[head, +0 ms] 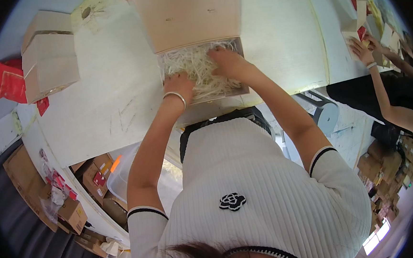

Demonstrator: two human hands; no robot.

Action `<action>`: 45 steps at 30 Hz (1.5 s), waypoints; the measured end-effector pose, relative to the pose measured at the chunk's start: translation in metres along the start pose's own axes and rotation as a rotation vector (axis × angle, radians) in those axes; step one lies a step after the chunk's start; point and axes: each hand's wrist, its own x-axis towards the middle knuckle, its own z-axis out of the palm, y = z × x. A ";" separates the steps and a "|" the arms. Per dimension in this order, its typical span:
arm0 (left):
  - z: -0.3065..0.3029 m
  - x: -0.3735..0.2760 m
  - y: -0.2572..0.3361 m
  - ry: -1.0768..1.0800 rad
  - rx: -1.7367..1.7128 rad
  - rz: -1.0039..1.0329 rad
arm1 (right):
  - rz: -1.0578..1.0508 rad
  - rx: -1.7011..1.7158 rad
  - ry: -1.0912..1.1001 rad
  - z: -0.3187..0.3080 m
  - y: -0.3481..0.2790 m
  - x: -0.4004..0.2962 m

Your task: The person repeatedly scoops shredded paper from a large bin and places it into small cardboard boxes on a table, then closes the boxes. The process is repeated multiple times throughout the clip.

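Note:
An open gift box (240, 93) lies on the table in front of me, its lid (193, 20) tipped back on the far side. Pale shredded paper filler (202, 66) fills the box. At the near left corner, my left hand (180, 84), with a bangle at the wrist, reaches into the filler; its fingertips are hidden. My right hand (231, 64) rests on the filler at the right side, thumb and fingers apart, some fingertips sunk in the strands. Whatever lies beneath the filler cannot be seen.
On the left stand a pale carton (51, 62) and a red bag (7, 80). A co-worker's hands (362, 49) handle a box at the table's right end. Cardboard boxes (95, 176) and a clear plastic bin (123, 178) sit below the table at the left.

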 end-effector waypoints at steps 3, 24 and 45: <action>-0.014 -0.015 0.000 0.274 -0.180 0.027 | 0.000 0.075 0.106 -0.023 -0.015 -0.014; 0.054 0.007 0.013 0.451 -1.023 -0.379 | 0.451 -0.090 -0.031 0.024 0.023 -0.024; 0.029 0.024 -0.073 0.616 -2.304 -0.182 | -0.385 0.151 0.673 -0.048 -0.078 0.025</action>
